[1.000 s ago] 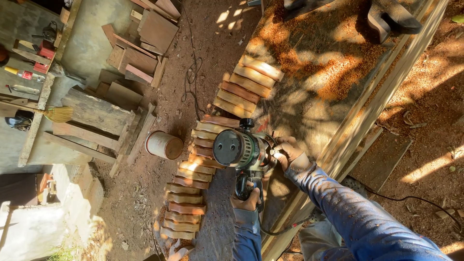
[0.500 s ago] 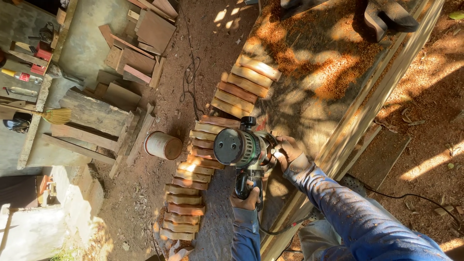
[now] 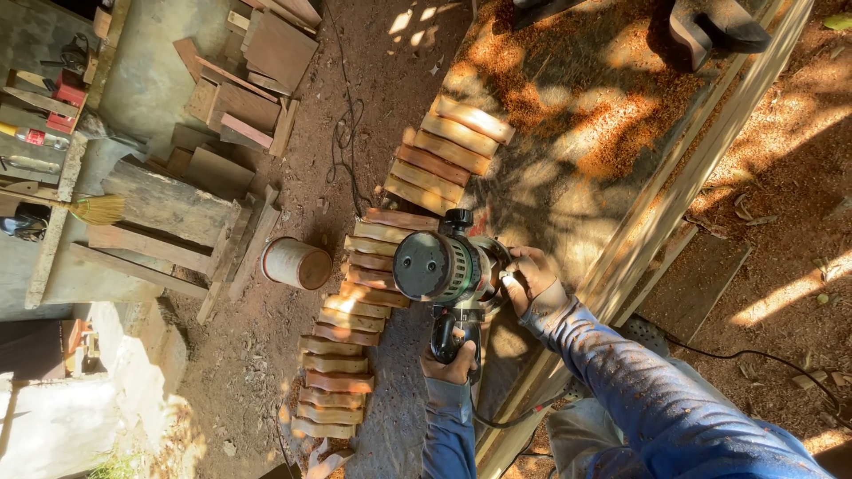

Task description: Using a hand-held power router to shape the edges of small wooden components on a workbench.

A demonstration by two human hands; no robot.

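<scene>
The long bench (image 3: 612, 115), dusted with sawdust, runs ahead of my fingers. Left of them a row of short wooden blocks (image 3: 355, 310) lines its edge. Between my hands sits the green-and-black power router (image 3: 441, 266). My left hand (image 3: 454, 355) wraps its rear handle, fingers curled tight; my right hand (image 3: 530, 277) clamps its side knob. I judge I'm mid-pass; next calls for steady pressure. Beyond: dirt floor (image 3: 373, 115), a can (image 3: 295, 263), scrap wood (image 3: 240, 98).

A green and black router (image 3: 441, 266) stands upright on the table's (image 3: 568, 115) sawdust-strewn edge. Its round dark cap faces upward. Curved reddish wooden pieces (image 3: 355, 310) lie just beside it.
</scene>
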